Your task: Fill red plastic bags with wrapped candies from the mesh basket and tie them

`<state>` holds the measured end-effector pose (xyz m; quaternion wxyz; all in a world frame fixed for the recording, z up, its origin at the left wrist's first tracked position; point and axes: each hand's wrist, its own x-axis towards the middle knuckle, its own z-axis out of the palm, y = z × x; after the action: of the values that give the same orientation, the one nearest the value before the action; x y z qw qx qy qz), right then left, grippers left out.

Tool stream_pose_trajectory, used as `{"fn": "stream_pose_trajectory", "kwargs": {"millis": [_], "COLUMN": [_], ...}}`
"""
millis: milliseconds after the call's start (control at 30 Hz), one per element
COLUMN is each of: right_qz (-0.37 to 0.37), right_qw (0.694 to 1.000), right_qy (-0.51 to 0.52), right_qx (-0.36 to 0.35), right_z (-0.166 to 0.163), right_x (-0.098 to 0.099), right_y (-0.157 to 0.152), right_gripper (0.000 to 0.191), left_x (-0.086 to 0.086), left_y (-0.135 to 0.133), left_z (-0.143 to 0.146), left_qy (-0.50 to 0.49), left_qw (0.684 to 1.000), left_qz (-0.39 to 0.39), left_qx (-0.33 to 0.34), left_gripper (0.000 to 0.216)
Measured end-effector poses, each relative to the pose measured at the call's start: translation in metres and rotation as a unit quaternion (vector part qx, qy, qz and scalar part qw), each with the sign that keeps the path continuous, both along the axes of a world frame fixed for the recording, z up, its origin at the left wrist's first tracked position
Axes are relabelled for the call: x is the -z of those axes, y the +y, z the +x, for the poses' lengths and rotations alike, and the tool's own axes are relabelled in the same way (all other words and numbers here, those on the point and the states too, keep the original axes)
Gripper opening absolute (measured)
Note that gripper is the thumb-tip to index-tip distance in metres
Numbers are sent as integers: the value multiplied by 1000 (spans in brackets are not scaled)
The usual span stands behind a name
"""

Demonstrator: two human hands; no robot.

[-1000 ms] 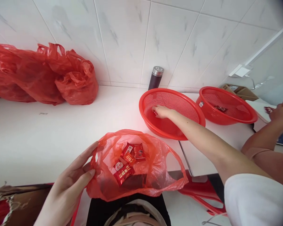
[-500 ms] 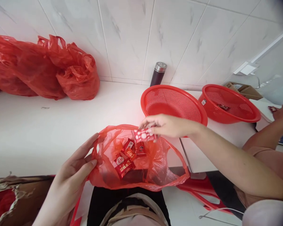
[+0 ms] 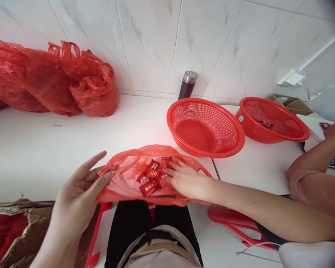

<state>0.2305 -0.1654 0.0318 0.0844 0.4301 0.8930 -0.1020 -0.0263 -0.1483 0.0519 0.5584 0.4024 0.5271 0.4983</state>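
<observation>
My left hand pinches the left handle of a thin red plastic bag between thumb and fingers, with the index finger stretched out. The bag's mouth is spread wide at the table's front edge, above my lap. Several small red snack packets lie inside it, one with an orange wrapper. My right hand reaches into the bag's right side, palm down and fingers apart, over the packets. Part of a red packet shows at its fingertips; the rest is hidden under the hand.
Behind the bag stands a red plastic basket, with a second red basket holding packets to its right. A dark flask is by the wall. Filled red bags line the back left. A torn cardboard box is front left; a co-worker's arm shows at right.
My right hand has gone down into the bag with the white-dotted red packet and its fingers have spread. The bag's mouth has flattened, and the near basket is now fully uncovered.
</observation>
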Motion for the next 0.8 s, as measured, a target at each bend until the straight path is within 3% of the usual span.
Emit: {"fn": "stream_pose_trajectory", "kwargs": {"millis": [133,267,367,467,500,633,733,800], "right_qz": [12,-45,-23,49,67,155,209,197], "right_qw": [999,993,995,995,992,965,921,912], "right_qy": [25,92,76,21,10,78,186,232], "right_qx": [43,65,68,88,105,196,270,274], "right_z": [9,30,49,70,77,99,95,85], "right_x": [-22,-61,-73,-70,-70,-92,-121,-136], "right_y": [6,-10,-31,-44,-46,-38,-26,-17], "right_gripper": [36,38,49,16,15,28,26,24], "left_x": [-3,2,8,9,7,-15,-44,-63], "left_y": [9,9,7,7,9,21,31,34], "left_z": [-9,-15,-22,-29,-30,-28,-19,-10], "left_qy": [20,136,196,208,198,52,-68,-99], "left_qw": [999,990,979,973,975,997,984,970], "left_qz": [34,23,-5,-29,-26,65,158,213], "left_qx": [-33,16,60,96,94,1,-54,-56], "left_gripper": [68,75,66,47,40,28,24,16]}}
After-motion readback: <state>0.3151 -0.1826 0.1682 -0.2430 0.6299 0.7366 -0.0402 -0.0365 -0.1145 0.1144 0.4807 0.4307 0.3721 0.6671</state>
